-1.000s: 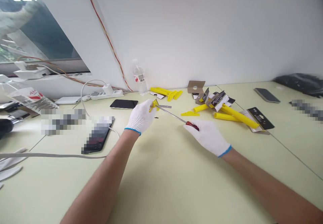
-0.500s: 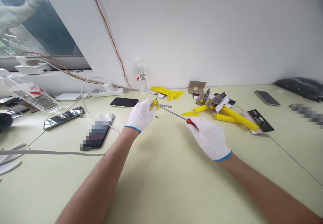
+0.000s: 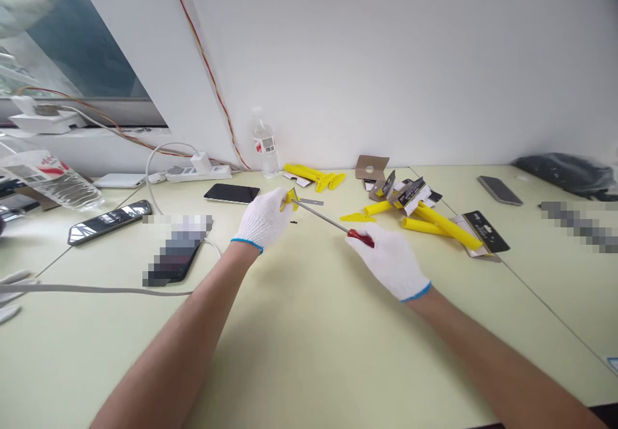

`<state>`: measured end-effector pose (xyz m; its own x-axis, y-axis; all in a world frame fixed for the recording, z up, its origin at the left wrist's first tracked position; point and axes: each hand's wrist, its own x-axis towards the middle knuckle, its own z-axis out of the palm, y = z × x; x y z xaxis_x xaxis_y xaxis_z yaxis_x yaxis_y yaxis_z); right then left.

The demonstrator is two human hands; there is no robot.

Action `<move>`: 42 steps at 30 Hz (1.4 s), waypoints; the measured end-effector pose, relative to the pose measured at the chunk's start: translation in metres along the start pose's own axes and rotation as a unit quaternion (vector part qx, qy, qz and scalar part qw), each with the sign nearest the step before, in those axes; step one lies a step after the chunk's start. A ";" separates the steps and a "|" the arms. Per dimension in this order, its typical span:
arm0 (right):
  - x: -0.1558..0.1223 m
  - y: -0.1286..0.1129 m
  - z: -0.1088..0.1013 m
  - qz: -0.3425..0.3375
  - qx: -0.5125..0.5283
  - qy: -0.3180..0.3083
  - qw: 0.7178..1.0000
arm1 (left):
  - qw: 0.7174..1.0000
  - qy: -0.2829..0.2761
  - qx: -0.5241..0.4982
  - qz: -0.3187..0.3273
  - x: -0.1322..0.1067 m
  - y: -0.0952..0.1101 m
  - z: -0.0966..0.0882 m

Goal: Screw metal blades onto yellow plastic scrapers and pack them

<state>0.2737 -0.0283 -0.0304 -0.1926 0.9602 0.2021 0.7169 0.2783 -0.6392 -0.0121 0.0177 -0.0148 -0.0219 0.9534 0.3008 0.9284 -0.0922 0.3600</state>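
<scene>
Closing around the red handle (image 3: pixel 361 238) of a long, thin, metal-shafted screwdriver (image 3: pixel 322 216), my white-gloved, blue-cuffed right hand (image 3: pixel 392 261) is holding it firmly in the head view. I am also pinching a small bright-yellow plastic piece (image 3: pixel 288 198) with my white-gloved left hand (image 3: pixel 263 218); the glove is hiding much of it.

I am minding the shaft's long axis: from the right hand it is running leftward and away from me, its far end meeting the yellow piece at the left fingertips. The yellow piece is lying to the left of the right-hand grip and slightly farther out, so the left hand is sitting nearer the tip and the right nearer the handle. Whether the tip is seated in the piece or only touching it, I am not managing to tell.

A flat grey metal strip (image 3: pixel 313 202) is lying just beyond the shaft, and a tiny black part (image 3: pixel 293 221) is resting on the pale green tabletop (image 3: pixel 309 352) near the left hand. Past the right hand, yellow plastic tubes (image 3: pixel 427 225) are lying among printed black cards (image 3: pixel 485 230).
</scene>
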 end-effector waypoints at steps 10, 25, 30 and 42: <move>0.005 0.000 -0.006 0.118 0.194 -0.240 0.944 | 1.000 -0.007 -0.017 0.018 -0.001 0.005 -0.008; 0.003 0.010 -0.003 -0.150 -0.255 0.111 0.949 | 1.000 0.010 -0.003 -0.001 -0.001 0.004 -0.002; 0.008 0.013 -0.007 -0.165 -0.170 0.035 0.971 | 0.999 0.023 -0.027 0.018 -0.001 0.006 -0.009; 0.005 0.001 -0.007 0.128 0.169 -0.183 0.960 | 1.000 -0.007 -0.009 -0.007 -0.003 0.007 -0.005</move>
<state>0.2778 -0.0235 -0.0247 -0.3066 0.9241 -0.2281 0.5250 -0.0357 -0.8504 -0.0074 0.0126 -0.0090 -0.0297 0.9586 0.2831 0.9211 -0.0837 0.3802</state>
